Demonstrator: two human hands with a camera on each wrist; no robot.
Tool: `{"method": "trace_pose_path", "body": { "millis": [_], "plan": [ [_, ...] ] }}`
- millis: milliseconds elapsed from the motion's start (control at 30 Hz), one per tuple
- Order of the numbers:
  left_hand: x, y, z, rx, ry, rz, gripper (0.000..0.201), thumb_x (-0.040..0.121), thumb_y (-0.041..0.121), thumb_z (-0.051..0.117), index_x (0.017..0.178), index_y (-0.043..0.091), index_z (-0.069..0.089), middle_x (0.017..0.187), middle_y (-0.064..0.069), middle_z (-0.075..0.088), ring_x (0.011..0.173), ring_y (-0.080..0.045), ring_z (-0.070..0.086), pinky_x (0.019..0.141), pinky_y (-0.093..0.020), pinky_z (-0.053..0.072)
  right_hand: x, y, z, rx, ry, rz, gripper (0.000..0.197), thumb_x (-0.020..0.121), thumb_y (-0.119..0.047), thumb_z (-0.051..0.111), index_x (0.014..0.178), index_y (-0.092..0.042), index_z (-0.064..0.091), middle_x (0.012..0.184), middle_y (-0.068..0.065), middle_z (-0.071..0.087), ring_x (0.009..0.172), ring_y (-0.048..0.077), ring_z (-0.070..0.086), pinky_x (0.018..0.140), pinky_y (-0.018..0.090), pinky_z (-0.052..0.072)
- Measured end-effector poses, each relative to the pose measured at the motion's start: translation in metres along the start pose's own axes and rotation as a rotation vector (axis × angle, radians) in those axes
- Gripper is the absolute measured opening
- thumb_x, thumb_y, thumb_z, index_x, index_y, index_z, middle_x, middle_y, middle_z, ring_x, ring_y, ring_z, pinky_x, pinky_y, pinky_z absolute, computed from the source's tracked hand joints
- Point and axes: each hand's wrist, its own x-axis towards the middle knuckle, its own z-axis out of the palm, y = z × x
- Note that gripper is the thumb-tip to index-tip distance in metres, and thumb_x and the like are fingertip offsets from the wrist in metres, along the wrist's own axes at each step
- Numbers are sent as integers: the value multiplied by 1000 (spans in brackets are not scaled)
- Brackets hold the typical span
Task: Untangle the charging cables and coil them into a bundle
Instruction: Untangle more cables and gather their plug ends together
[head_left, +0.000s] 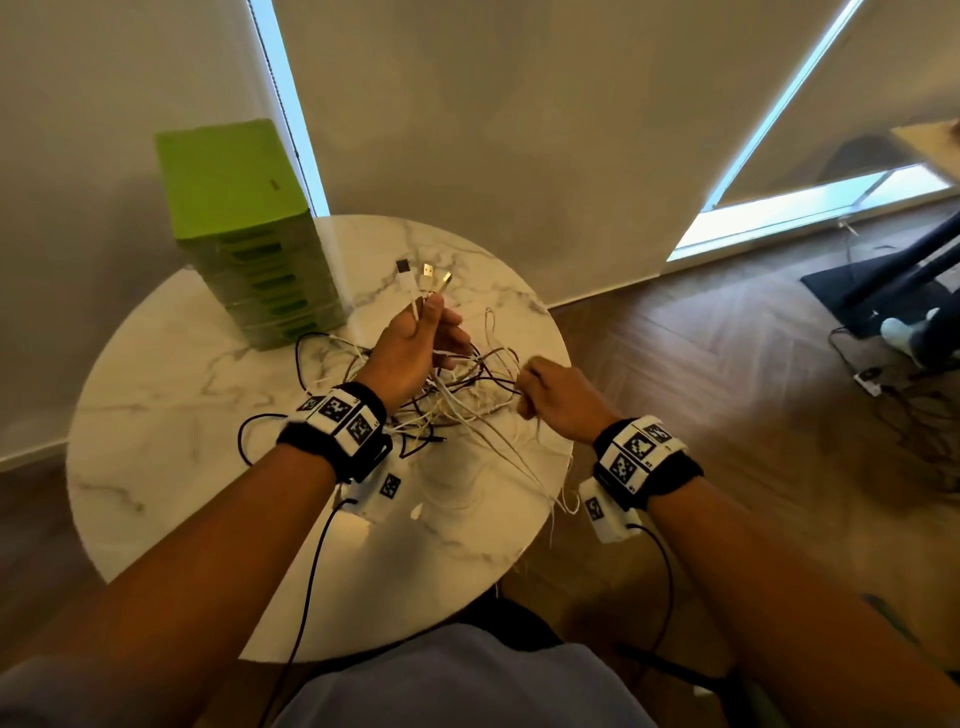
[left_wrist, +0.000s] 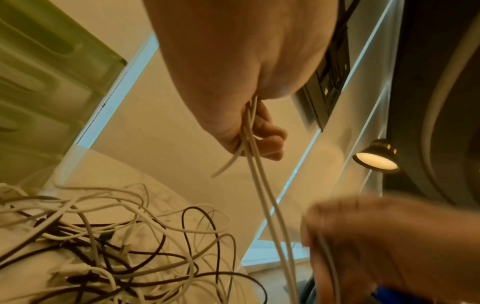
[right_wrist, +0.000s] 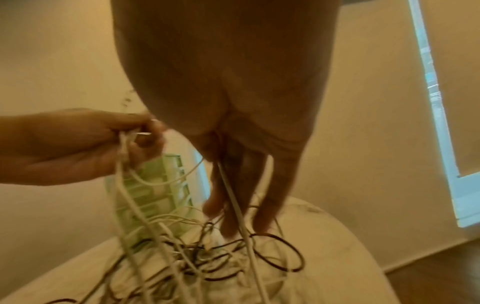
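A tangle of white and dark charging cables (head_left: 457, 400) lies in the middle of the round marble table (head_left: 156, 467). My left hand (head_left: 434, 312) is raised above it and grips a few white cables, whose three USB plugs (head_left: 426, 275) stick up past the fingers. In the left wrist view the curled fingers (left_wrist: 267, 133) hold these white cables (left_wrist: 267, 205), which hang down. My right hand (head_left: 527, 387) is at the tangle's right side and pinches a white cable (right_wrist: 233, 197) that runs down along its fingers (right_wrist: 270, 205) into the pile.
A green plastic drawer unit (head_left: 244, 228) stands at the table's back left, close to the tangle. Some white cable ends hang over the table's right front edge (head_left: 561, 499). Wooden floor (head_left: 727, 364) lies to the right, and a person's foot (head_left: 898, 330) shows at the far right.
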Motion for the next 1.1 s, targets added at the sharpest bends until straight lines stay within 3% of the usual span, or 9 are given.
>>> {"method": "trace_pose_path", "body": {
  "millis": [133, 267, 433, 500, 600, 733, 867, 933, 1100],
  "plan": [
    [-4, 5, -13, -96, -81, -42, 43, 108, 44, 32, 99, 8, 55, 55, 3, 49, 58, -18, 61, 59, -34, 53, -4, 23, -6, -527, -450, 273, 56, 99, -33, 52, 147, -6, 40, 150, 17, 46, 136, 31, 46, 112, 39, 39],
    [-8, 13, -12, -320, -190, -155, 39, 108, 42, 34, 92, 12, 53, 58, 6, 29, 52, -10, 27, 55, -26, 36, 0, -20, 16, -120, -372, -31, 98, 83, -42, 73, 159, -19, 14, 166, 7, 17, 152, 22, 17, 123, 37, 18],
    [-11, 28, -29, -487, -330, -245, 37, 105, 46, 40, 85, 17, 52, 67, 4, 30, 58, -12, 31, 65, -31, 38, 4, -70, 48, 220, -553, 15, 43, 95, -47, 57, 99, -6, 68, 95, 9, 75, 102, 31, 68, 105, 45, 47],
    [-12, 32, -45, -494, -391, -265, 36, 105, 40, 40, 80, 17, 49, 70, 3, 35, 63, -14, 40, 79, -39, 44, 0, -80, 42, 216, -587, 104, 45, 101, -46, 51, 78, -10, 63, 64, -1, 69, 78, 27, 71, 90, 36, 52],
    [-16, 32, -74, -465, -411, -272, 29, 100, 35, 42, 77, 16, 44, 70, 0, 45, 75, -22, 57, 102, -49, 41, 13, -73, 33, -265, -257, 3, 39, 101, -46, 51, 72, -20, 52, 71, 5, 62, 77, 30, 67, 71, 36, 45],
    [-22, 36, -98, -500, -283, -159, 16, 90, 28, 38, 79, 17, 39, 71, 0, 44, 87, -23, 60, 99, -40, 46, 26, -72, 42, -193, 115, -116, 19, 96, -34, 57, 96, -19, 46, 84, 8, 62, 80, 33, 60, 67, 40, 46],
    [-23, 32, -115, -608, -52, 2, 11, 90, 20, 39, 80, 21, 36, 67, 7, 42, 72, -14, 46, 100, -41, 45, 8, -100, 83, -248, -129, -335, 55, 98, -27, 59, 144, -10, 34, 127, 10, 55, 110, 25, 56, 88, 27, 41],
    [-22, 29, -119, -629, 87, 44, 11, 84, 20, 44, 80, 23, 34, 69, 9, 37, 65, -10, 36, 79, -30, 49, -4, -112, 109, -349, -206, -423, 76, 96, -27, 61, 155, -6, 18, 149, 17, 41, 127, 29, 49, 102, 35, 42],
    [-16, 5, -132, -466, 312, -50, 11, 96, 16, 44, 91, 21, 36, 71, 7, 29, 56, -5, 27, 56, -22, 26, -5, -128, 153, -282, -273, -492, 92, 90, -28, 67, 158, -9, 8, 146, 17, 43, 127, 31, 48, 108, 43, 43]
  ]
}}
